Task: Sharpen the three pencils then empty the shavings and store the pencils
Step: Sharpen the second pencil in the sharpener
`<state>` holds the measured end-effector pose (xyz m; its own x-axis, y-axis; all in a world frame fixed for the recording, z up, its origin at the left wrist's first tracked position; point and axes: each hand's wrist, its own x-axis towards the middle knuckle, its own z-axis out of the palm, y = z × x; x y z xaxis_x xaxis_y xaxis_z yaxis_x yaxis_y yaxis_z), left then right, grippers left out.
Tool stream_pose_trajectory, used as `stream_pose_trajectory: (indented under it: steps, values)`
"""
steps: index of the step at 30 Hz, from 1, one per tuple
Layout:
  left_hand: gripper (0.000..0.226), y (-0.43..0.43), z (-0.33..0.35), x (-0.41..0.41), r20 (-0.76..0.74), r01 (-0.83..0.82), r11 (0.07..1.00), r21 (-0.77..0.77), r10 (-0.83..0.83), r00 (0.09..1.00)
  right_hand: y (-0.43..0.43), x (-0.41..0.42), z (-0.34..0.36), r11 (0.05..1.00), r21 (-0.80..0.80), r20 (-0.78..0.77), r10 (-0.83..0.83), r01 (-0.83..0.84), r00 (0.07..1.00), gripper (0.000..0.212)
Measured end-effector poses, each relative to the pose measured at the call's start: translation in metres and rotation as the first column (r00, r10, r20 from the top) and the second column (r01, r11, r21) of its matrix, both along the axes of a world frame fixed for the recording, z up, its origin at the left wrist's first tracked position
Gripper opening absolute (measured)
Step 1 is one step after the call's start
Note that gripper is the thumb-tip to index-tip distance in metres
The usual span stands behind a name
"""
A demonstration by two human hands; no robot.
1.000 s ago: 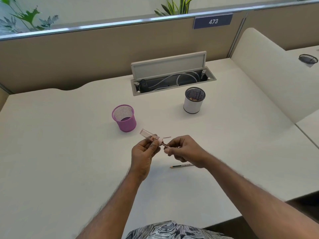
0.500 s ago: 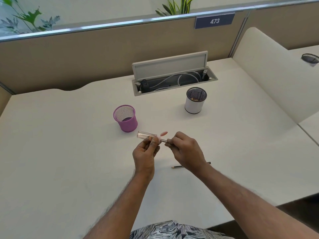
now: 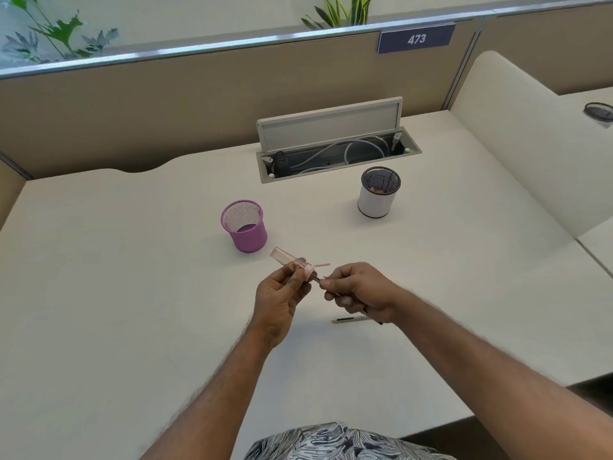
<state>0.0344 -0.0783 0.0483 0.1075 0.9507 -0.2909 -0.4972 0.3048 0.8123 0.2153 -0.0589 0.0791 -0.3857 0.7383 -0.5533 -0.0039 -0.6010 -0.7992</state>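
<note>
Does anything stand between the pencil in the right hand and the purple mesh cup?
Only the clear sharpener, held by the left hand, with the pencil in it. The desk up to the purple cup shows nothing.

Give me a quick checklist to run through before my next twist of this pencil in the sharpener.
1. Sharpener grip: the left hand holds the sharpener clear of the desk: ok.
2. Pencil grip: the right hand pinches the pencil, its tip in the pink end: ok.
3. Point sharp enough: cannot tell, it is hidden inside.
4. Next one ready: the second pencil lies by the right wrist: ok.
5. Location of the third pencil: cannot tell, none in view.
6. Containers upright: the purple mesh cup and the white cup both stand: ok.
</note>
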Motion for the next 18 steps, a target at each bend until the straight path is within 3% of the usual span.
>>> stream_pose_trajectory:
  steps: [2, 5, 8, 10, 12, 14, 16, 18]
  values:
    - [0.019, 0.000, 0.001, 0.001, 0.002, 0.020, 1.000, 0.001, -0.020, 1.000, 0.000, 0.001, -0.003, 0.992, -0.123, -0.085, 0.010, -0.021, 0.996, 0.028]
    - [0.022, 0.001, 0.002, 0.000, -0.019, 0.013, 1.000, 0.015, -0.013, 1.000, 0.000, 0.000, -0.003, 0.992, -0.119, -0.114, 0.016, -0.030, 0.993, 0.021]
    - [0.023, 0.001, 0.003, -0.001, -0.092, -0.007, 0.999, 0.054, 0.012, 0.996, -0.002, -0.004, -0.002, 0.998, 0.057, -0.040, 0.009, -0.007, 0.999, 0.011]
    - [0.022, -0.001, 0.002, 0.001, -0.145, -0.027, 0.996, 0.080, 0.038, 0.989, -0.005, -0.010, -0.003, 0.966, 0.256, 0.131, -0.065, 0.029, 0.989, 0.017]
    - [0.021, -0.003, 0.001, 0.004, -0.161, -0.111, 0.993, 0.051, 0.118, 0.980, -0.009, -0.016, -0.006, 0.831, 0.556, 0.368, -0.223, -0.021, 0.903, 0.018]
    - [0.021, -0.002, 0.000, 0.007, -0.165, -0.189, 0.982, 0.015, 0.189, 0.968, -0.014, -0.020, -0.012, 0.571, 0.794, 0.488, -0.393, -0.210, 0.779, 0.015]
    - [0.020, -0.003, -0.002, 0.010, -0.166, -0.233, 0.973, -0.008, 0.228, 0.959, -0.018, -0.019, -0.015, 0.361, 0.852, 0.521, -0.528, -0.378, 0.671, 0.010]
    - [0.014, -0.004, -0.003, 0.013, -0.149, -0.261, 0.965, -0.029, 0.254, 0.956, -0.019, -0.017, -0.019, 0.258, 0.853, 0.511, -0.587, -0.454, 0.627, 0.007]
